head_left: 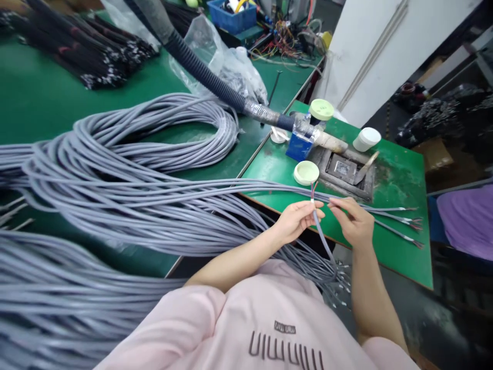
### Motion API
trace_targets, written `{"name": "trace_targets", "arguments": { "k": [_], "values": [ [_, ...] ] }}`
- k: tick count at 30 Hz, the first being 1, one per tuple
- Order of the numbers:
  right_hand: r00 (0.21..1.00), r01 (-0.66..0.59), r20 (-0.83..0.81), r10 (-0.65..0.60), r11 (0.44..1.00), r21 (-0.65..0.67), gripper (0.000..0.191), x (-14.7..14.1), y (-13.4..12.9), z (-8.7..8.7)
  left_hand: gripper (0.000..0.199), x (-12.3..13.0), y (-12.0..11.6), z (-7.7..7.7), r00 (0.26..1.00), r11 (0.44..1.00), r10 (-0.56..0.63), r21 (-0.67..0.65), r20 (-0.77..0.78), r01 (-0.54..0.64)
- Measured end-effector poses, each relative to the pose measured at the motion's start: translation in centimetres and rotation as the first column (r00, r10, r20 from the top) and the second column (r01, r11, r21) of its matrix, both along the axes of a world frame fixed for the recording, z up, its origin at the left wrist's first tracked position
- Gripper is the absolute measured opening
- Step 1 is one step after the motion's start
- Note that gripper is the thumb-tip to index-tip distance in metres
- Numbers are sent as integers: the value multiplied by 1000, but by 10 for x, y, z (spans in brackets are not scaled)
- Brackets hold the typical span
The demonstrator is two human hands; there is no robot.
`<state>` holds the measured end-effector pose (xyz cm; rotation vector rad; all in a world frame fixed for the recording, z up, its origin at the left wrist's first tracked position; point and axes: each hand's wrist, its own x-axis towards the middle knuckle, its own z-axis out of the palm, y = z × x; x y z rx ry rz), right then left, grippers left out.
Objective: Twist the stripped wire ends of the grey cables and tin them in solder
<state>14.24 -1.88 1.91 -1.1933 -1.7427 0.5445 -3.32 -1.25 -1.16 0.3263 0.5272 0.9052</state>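
Observation:
My left hand (298, 220) pinches a grey cable (323, 237) just below its stripped end, where thin red and dark wires point upward. The cable's length hangs down from the fingers. Just to the right, my right hand (355, 222) has thumb and fingertips pressed together; what they hold, if anything, is too small to make out. Behind both hands, several grey cables (269, 186) run across the small green table (400, 174), their stripped ends (414, 223) lying at the right. A pale green lid (306, 173) sits close beyond my left hand.
A solder pot (342, 169) with a scraper (365, 168) on it stands behind the hands, beneath a dark extraction hose (208, 72). A white jar (366, 139) and a green-lidded jar (321, 110) stand nearby. Large coils of grey cable (134, 139) cover the left bench.

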Motion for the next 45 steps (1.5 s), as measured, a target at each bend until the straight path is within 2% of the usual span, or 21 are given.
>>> {"name": "trace_targets", "arguments": {
  "k": [2,4,6,10,12,13,15,17,19,21,24,27,34,45],
  "values": [
    [986,-93,147,76,989,117,37,1,-6,-2,38,0,3,2,999,1000,3,-28,52,-2],
    [950,-184,282,133,969,163,46,0,-10,-3,36,0,5,6,994,999,8,-41,112,-3],
    [919,-236,362,156,954,186,47,-5,-12,-6,30,1,6,10,987,999,2,-45,163,5],
    [934,-239,329,137,926,291,36,-17,-8,-6,30,1,8,16,986,1000,-8,-11,169,10],
    [964,-188,242,111,927,325,30,-20,-2,0,37,-3,10,16,997,997,-4,72,72,-1],
    [981,-124,185,65,936,328,27,-21,2,4,40,-5,12,14,1000,991,2,133,-13,0],
    [994,40,82,-68,952,304,24,-20,13,14,42,-11,15,7,974,962,39,273,-223,24],
    [980,187,24,-199,948,260,26,-17,30,23,37,-16,18,-3,895,914,108,397,-433,82],
    [966,250,3,-257,945,211,28,-12,50,27,30,-19,20,-14,783,862,187,481,-593,158],
    [963,269,-21,-269,950,158,30,-9,71,28,26,-20,22,-22,684,811,259,538,-682,230],
    [973,226,-65,-221,970,88,32,-10,98,24,24,-21,23,-26,612,755,313,582,-726,303],
    [983,169,-71,-167,985,29,32,-16,117,18,24,-22,24,-23,569,730,315,577,-760,366],
    [989,137,69,-134,990,-41,34,-25,140,11,23,-22,24,-19,527,733,301,547,-795,405],
    [939,83,341,-32,987,-135,31,-37,160,19,22,-22,24,-13,509,722,310,547,-803,424]
  ]
}}
